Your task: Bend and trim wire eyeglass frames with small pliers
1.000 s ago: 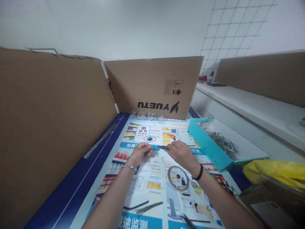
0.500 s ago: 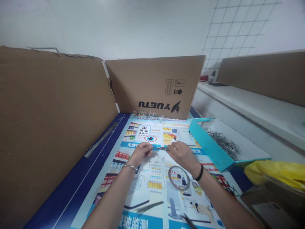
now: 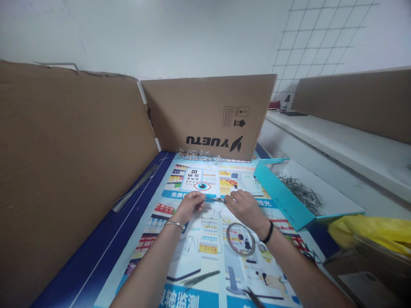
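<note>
My left hand (image 3: 192, 204) is closed in a pinch on a thin wire, whose far part runs toward the pliers and is hard to make out. My right hand (image 3: 244, 209) is wrapped round a pair of pliers (image 3: 219, 199), their metal jaws pointing left at the wire. The handles are mostly hidden in my palm. Below my right hand lies a coil of wire (image 3: 227, 239) on the printed sheet. A bundle of short straight wires (image 3: 202, 278) rests nearer to me, and a dark pointed tool (image 3: 253, 297) lies at the bottom edge.
A turquoise box (image 3: 284, 199) with a tangle of bent wire pieces (image 3: 300, 192) stands on the right, beside a yellow bag (image 3: 372, 233). Cardboard panels (image 3: 192, 102) wall the left and back. Long thin strips (image 3: 136, 187) lie at left; small wire pieces (image 3: 202, 153) line the back.
The jaws of the pliers look slightly wider apart than before. Both hands stay in nearly the same place.
</note>
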Tool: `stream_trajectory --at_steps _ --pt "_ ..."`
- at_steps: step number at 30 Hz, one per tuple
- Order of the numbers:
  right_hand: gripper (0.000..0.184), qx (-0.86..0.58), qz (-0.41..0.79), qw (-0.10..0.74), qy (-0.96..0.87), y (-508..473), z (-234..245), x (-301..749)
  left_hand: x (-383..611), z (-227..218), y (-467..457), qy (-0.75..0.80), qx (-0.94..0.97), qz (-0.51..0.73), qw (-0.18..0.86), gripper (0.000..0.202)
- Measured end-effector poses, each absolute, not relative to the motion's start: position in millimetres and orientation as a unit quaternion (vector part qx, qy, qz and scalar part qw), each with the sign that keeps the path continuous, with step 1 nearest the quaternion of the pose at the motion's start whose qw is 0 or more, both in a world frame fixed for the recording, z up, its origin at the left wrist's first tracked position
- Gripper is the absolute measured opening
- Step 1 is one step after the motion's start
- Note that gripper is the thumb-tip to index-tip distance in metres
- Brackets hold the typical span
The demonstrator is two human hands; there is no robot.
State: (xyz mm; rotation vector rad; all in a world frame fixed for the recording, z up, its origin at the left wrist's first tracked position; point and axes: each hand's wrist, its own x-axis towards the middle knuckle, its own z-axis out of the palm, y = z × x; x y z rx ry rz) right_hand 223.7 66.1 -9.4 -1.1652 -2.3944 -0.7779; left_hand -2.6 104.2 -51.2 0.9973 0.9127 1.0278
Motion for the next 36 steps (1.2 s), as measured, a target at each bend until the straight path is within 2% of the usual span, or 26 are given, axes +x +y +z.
stream_trajectory --at_steps 9,26,36 --pt "0.013 -0.388 -0.304 0.177 -0.852 64.7 -10.6 224.8 -2.8 -52.5 104.9 0.414 0.449 0.447 0.654 0.029" --pt "0.015 -0.422 -0.262 0.201 -0.844 69.3 -6.2 230.1 -1.9 -43.9 101.4 0.435 0.503 0.403 0.629 0.026" --pt "0.015 -0.435 -0.248 0.207 -0.84 67.7 -6.9 225.2 0.6 -44.5 100.3 0.424 0.551 0.386 0.606 0.031"
